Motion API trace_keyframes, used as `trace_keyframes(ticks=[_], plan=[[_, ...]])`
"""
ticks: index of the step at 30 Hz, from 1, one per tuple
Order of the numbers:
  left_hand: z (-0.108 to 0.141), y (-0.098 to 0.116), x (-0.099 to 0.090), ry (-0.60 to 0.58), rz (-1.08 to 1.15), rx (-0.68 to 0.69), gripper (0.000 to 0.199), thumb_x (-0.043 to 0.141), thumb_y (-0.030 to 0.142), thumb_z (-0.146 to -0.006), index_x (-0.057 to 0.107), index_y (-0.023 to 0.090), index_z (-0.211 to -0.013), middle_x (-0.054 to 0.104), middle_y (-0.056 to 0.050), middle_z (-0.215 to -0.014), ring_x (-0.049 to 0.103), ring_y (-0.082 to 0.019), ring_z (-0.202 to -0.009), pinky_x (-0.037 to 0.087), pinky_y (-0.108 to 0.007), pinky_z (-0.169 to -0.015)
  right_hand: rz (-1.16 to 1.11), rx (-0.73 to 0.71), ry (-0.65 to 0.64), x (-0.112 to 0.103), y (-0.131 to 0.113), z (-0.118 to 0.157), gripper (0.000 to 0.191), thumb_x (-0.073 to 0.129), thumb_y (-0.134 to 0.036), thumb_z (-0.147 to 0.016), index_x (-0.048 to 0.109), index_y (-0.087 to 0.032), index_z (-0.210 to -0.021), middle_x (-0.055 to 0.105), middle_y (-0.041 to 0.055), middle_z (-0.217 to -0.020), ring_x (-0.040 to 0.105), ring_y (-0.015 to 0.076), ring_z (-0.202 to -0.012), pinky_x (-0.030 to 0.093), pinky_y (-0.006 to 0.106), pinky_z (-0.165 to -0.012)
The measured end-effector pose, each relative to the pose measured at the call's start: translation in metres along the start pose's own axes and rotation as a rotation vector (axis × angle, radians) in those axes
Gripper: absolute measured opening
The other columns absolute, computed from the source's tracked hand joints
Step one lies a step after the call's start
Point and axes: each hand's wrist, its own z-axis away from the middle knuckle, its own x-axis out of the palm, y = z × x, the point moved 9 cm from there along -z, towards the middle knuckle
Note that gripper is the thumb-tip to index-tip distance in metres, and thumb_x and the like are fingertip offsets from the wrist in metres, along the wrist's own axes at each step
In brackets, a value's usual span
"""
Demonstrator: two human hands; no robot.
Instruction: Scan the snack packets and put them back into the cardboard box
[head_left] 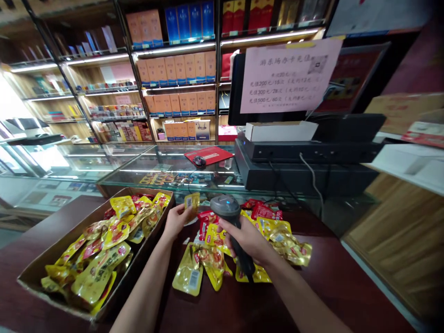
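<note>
My left hand [176, 221] pinches a small yellow snack packet [192, 201], its barcode side showing. In my right hand [248, 236] is a dark handheld barcode scanner [227, 206], fingers wrapped round its handle and a small blue light on its top. The scanner's head is close to the packet, a little apart from it. Under and around the scanner lie several yellow, gold and red snack packets [217, 261]; a flat gold packet [189, 270] has its barcode up. To the left, an open cardboard box [133, 263] holds many more such packets.
Behind the dark red table [194, 314] runs a glass display counter [166, 162] with a computer mouse [199, 160] on a red mat [217, 155]. A monitor with a pink paper sign [280, 92] and black equipment [308, 171] stand at the right. Shelves of boxes line the back.
</note>
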Motion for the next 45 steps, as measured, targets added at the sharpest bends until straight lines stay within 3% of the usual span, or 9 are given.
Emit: trace_keyframes(ticks=[5, 11, 14, 18, 24, 27, 31, 41, 45], plan=[[0.009, 0.013, -0.010, -0.027, 0.140, -0.062, 0.046, 0.074, 0.042, -0.069, 0.070, 0.013, -0.104, 0.073, -0.007, -0.087, 0.067, -0.021, -0.072, 0.053, -0.032, -0.069, 0.025, -0.004, -0.022, 0.008, -0.001, 0.003, 0.030, 0.058, -0.049, -0.084, 0.050, -0.020, -0.080, 0.051, -0.0061, -0.047, 0.047, 0.0093, -0.033, 0.037, 0.020, -0.035], [0.029, 0.020, 0.012, -0.301, 0.177, -0.189, 0.056, 0.081, 0.033, -0.061, 0.065, 0.015, -0.112, 0.071, -0.010, -0.101, 0.068, -0.023, -0.085, 0.053, -0.033, -0.074, 0.054, 0.018, -0.036, 0.013, 0.001, 0.004, 0.031, 0.060, -0.048, -0.082, 0.047, -0.021, -0.076, 0.050, -0.0064, -0.047, 0.046, 0.0087, -0.033, 0.038, 0.021, -0.035], [0.034, 0.022, 0.019, -0.372, 0.181, -0.195, 0.061, 0.080, 0.027, -0.061, 0.061, 0.017, -0.117, 0.069, -0.010, -0.109, 0.067, -0.024, -0.094, 0.053, -0.032, -0.078, 0.066, 0.040, -0.022, 0.013, 0.008, 0.001, 0.031, 0.060, -0.048, -0.082, 0.046, -0.021, -0.075, 0.049, -0.0064, -0.045, 0.044, 0.0085, -0.032, 0.037, 0.021, -0.034], [0.031, 0.020, 0.022, -0.342, 0.114, -0.130, 0.057, 0.080, 0.028, -0.061, 0.061, 0.016, -0.114, 0.069, -0.009, -0.105, 0.066, -0.020, -0.089, 0.052, -0.029, -0.076, 0.083, 0.037, -0.022, 0.013, 0.012, -0.002, 0.032, 0.060, -0.049, -0.082, 0.048, -0.021, -0.073, 0.050, -0.0056, -0.045, 0.044, 0.0086, -0.032, 0.036, 0.021, -0.034], [0.019, 0.006, 0.013, -0.145, 0.033, -0.092, 0.042, 0.081, 0.039, -0.059, 0.064, 0.013, -0.088, 0.066, -0.003, -0.077, 0.058, -0.011, -0.059, 0.043, -0.020, -0.051, 0.093, 0.026, -0.020, 0.013, 0.014, -0.003, 0.033, 0.058, -0.050, -0.083, 0.051, -0.020, -0.073, 0.051, -0.0047, -0.046, 0.044, 0.0081, -0.032, 0.036, 0.021, -0.034], [0.015, -0.003, 0.009, -0.092, 0.065, -0.094, 0.044, 0.081, 0.042, -0.059, 0.067, 0.012, -0.087, 0.066, -0.003, -0.073, 0.057, -0.011, -0.058, 0.043, -0.021, -0.053, 0.090, 0.043, -0.015, 0.014, 0.017, -0.004, 0.032, 0.058, -0.050, -0.083, 0.051, -0.020, -0.075, 0.051, -0.0051, -0.045, 0.045, 0.0088, -0.032, 0.036, 0.021, -0.033], [0.012, -0.010, 0.006, -0.062, 0.121, -0.100, 0.048, 0.082, 0.040, -0.057, 0.069, 0.010, -0.092, 0.068, -0.005, -0.077, 0.059, -0.012, -0.062, 0.046, -0.023, -0.058, 0.081, 0.054, -0.023, 0.018, 0.021, -0.005, 0.030, 0.058, -0.047, -0.084, 0.051, -0.020, -0.075, 0.051, -0.0055, -0.043, 0.046, 0.0094, -0.031, 0.037, 0.020, -0.033], [0.012, -0.010, 0.004, -0.029, 0.072, -0.096, 0.044, 0.083, 0.042, -0.055, 0.063, 0.013, -0.080, 0.063, 0.001, -0.065, 0.052, -0.008, -0.050, 0.041, -0.019, -0.048, 0.025, 0.074, -0.019, 0.022, 0.028, -0.007, 0.032, 0.056, -0.048, -0.084, 0.049, -0.020, -0.072, 0.048, -0.0066, -0.043, 0.044, 0.0082, -0.030, 0.037, 0.019, -0.031], [0.012, -0.011, 0.005, -0.053, 0.095, -0.084, 0.042, 0.083, 0.041, -0.056, 0.064, 0.014, -0.083, 0.065, 0.000, -0.070, 0.056, -0.009, -0.056, 0.045, -0.020, -0.054, 0.029, 0.086, -0.012, 0.024, 0.027, -0.006, 0.031, 0.058, -0.047, -0.083, 0.047, -0.020, -0.073, 0.048, -0.0071, -0.042, 0.044, 0.0083, -0.030, 0.036, 0.019, -0.031]])
